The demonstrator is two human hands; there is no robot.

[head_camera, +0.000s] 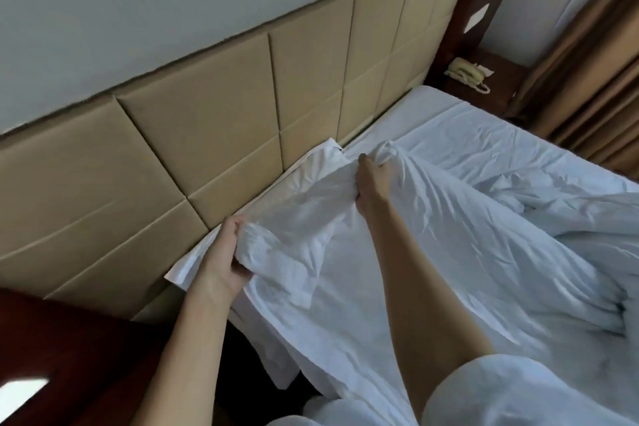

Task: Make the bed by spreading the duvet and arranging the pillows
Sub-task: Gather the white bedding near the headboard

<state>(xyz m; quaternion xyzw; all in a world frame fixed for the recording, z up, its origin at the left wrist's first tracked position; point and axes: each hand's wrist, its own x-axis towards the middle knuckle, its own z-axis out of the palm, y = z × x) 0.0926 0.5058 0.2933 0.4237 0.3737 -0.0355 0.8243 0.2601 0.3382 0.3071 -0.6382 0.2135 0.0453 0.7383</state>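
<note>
Gripping: both hands clutch the top edge of the white duvet [397, 252] at the head of the bed, one at each end of a bunched stretch of cloth.
Near left: dark wooden furniture [69, 349] fills the corner, with a bright reflection on its top.
Headboard: tan padded panels [207, 114] run from near left to far right under a pale wall [138, 10].
Left hand [226, 258]: fingers curled shut around a gathered wad of the duvet's edge, close to the headboard, thumb on top.
Sheet corner [181, 268]: a flat white flap pokes out beside the left wrist, against the headboard.
Right hand [371, 180]: fingers closed on a bunched peak of the duvet, farther along the bed's head; fingertips are buried in cloth.
Duvet: crumpled, heaped in folds toward the right; the near edge hangs over the bed's side.
Mattress [425, 104]: bare white sheet shows at the far head corner.
Far right: a pale telephone [465, 73] sits on a dark bedside table [501, 79], next to brown curtains [594, 79].
Sleeve [518, 391]: white, on the right arm, nearest the camera.
</note>
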